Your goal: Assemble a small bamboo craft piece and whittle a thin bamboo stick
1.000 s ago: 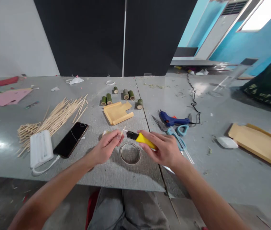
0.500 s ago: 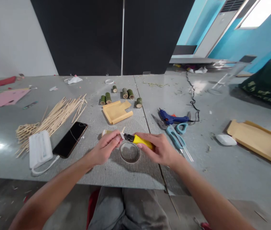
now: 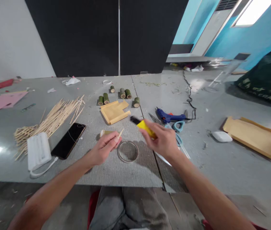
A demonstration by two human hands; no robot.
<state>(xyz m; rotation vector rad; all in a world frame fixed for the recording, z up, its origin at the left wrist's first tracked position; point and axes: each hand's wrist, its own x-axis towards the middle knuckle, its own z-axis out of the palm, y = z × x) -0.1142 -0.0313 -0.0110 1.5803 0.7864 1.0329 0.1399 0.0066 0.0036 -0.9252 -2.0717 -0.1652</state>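
Observation:
My left hand (image 3: 106,147) is closed around a thin pale wooden stick (image 3: 120,133), its tip poking up past the fingers. Just behind that hand lies a pale piece (image 3: 104,132), partly hidden, whose kind I cannot make out. My right hand (image 3: 160,139) grips a yellow and black utility knife (image 3: 145,126), raised over the table and blurred by motion; its black end points left, apart from the stick. A thin ring (image 3: 128,151) rests on the table between my hands. Beyond it are a folded brown cardboard piece (image 3: 115,112) and several short bamboo sections (image 3: 106,98).
On the left are a bundle of wooden sticks (image 3: 54,116), a phone (image 3: 68,140) and a white power bank (image 3: 39,151) with a cable. To the right lie a blue glue gun (image 3: 170,115), light-blue scissors (image 3: 178,126), a white case (image 3: 222,136) and a cardboard tray (image 3: 250,137).
The utility knife has moved away from the stick in my left hand, up and to the right. My left hand still holds the stick. The whole view has shifted slightly.

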